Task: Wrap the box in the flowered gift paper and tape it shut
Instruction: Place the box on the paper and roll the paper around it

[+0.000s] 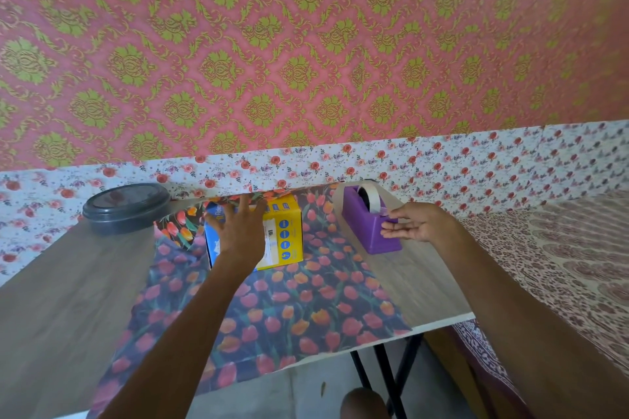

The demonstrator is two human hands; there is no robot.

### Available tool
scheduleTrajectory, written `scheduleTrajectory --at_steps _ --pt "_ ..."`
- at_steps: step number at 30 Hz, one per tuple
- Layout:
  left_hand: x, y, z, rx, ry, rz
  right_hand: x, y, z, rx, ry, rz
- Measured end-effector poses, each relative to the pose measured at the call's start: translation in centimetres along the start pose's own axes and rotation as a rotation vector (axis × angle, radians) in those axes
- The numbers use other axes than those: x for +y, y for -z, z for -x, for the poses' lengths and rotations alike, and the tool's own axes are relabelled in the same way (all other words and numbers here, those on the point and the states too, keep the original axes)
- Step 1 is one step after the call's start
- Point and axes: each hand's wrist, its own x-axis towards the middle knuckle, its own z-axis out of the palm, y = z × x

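Nearest the camera, a bare knee (pixel 364 401) shows above the grey floor (pixel 306 391), beside the black legs (pixel 384 371) of the bench (pixel 68 299). Both forearms reach forward over the grey wood-grain top.

The gift paper (pixel 306 299) lies spread flat on the bench, dark with red and orange tulips, and its near edge hangs just over the front edge. Its far edge curls up behind the box (pixel 284 231). The box sits on the far half of the sheet. It is yellow cardboard with a blue end, round blue symbols and a white barcode label.

The left hand (pixel 240 235) lies flat on top of the box, its fingers (pixel 243 206) straight and spread, with the tips reaching the raised far flap of paper. The right hand (pixel 420 223) is well apart from the box and off the paper. Its fingers (pixel 391 233) are extended and relaxed, and the tips touch the near end of the purple tape dispenser (pixel 367 224). A strip of white tape (pixel 371 197) arches over the dispenser; whether the thumb pinches the tape's end cannot be told.

At the far left of the bench stands a round dark dish (pixel 126 207) with a lid. To the right lies a bed cover (pixel 561 265) in a brown print. Behind, a band (pixel 442 163) of white rose-print paper runs along the wall (pixel 306 44), which is pink with green damask.
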Motion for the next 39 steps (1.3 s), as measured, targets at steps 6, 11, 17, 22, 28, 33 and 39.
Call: scheduleTrajectory --at_steps 6,11,17,22,28,33,39 --pt "0.0 0.0 0.1 0.001 -0.001 -0.003 0.2 -0.3 0.2 -0.002 0.017 -0.019" --pt "0.0 0.1 0.1 0.005 0.001 -0.005 0.2 0.1 -0.3 -0.032 0.007 -0.025" --pt "0.3 0.7 0.3 -0.018 0.003 -0.019 0.4 0.6 -0.4 -0.066 -0.011 -0.060" --pt "0.2 0.6 0.4 -0.005 0.006 0.023 1.3 0.4 -0.3 -0.063 0.030 -0.055" --pt "0.2 0.5 0.4 0.002 0.004 0.015 2.3 0.3 -0.7 -0.030 0.078 -0.005" --pt "0.2 0.4 0.4 0.011 0.010 0.020 3.5 -0.1 -1.5 0.022 0.111 -0.040" --pt "0.1 0.0 0.1 0.024 0.000 0.030 3.4 -0.3 -2.1 0.105 0.129 0.131"
